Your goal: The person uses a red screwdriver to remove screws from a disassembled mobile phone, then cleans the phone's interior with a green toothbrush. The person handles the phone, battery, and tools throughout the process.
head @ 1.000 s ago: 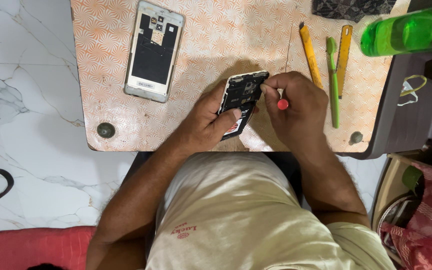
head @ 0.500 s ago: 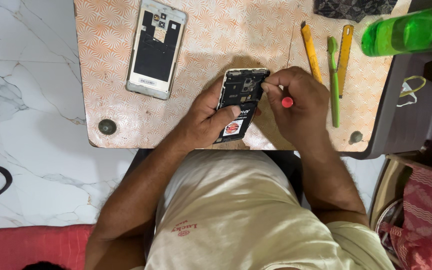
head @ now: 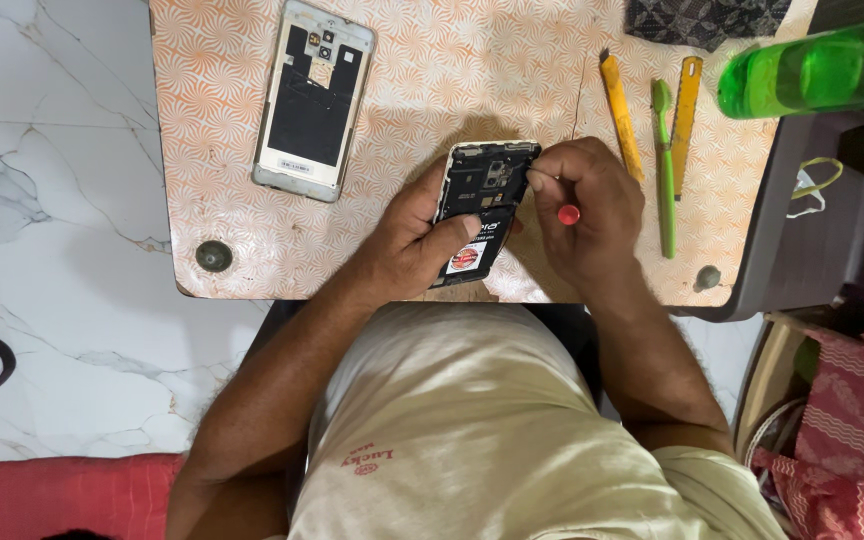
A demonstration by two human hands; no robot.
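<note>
Phone (head: 480, 205), opened up with its back off and the dark circuit board and battery showing, sits near the front edge of the surface (head: 432, 90), tilted up in my grip rather than lying flat. My left hand (head: 407, 245) is wrapped round its lower half, thumb pressed across the battery, fingers closed behind it. My right hand (head: 587, 205) is pinched shut on a small screwdriver (head: 564, 212) with a red cap (only the cap and a bit of the shaft show between my fingers), and its tip seems to rest at the upper right corner of the phone, though I cannot make out the exact spot.

I judge that I am working on a screw in the upper part of the board. The next move, as I see it, calls for keeping the phone steady and the tip seated squarely, since a slip would scrape the board.

Left of the phone lies the removed back cover (head: 312, 100), inner side up. Right of the phone lie a yellow tool (head: 620, 115), a green toothbrush (head: 664, 165) and a yellow ruler (head: 687, 110), with a green bottle (head: 817, 72) further right.
</note>
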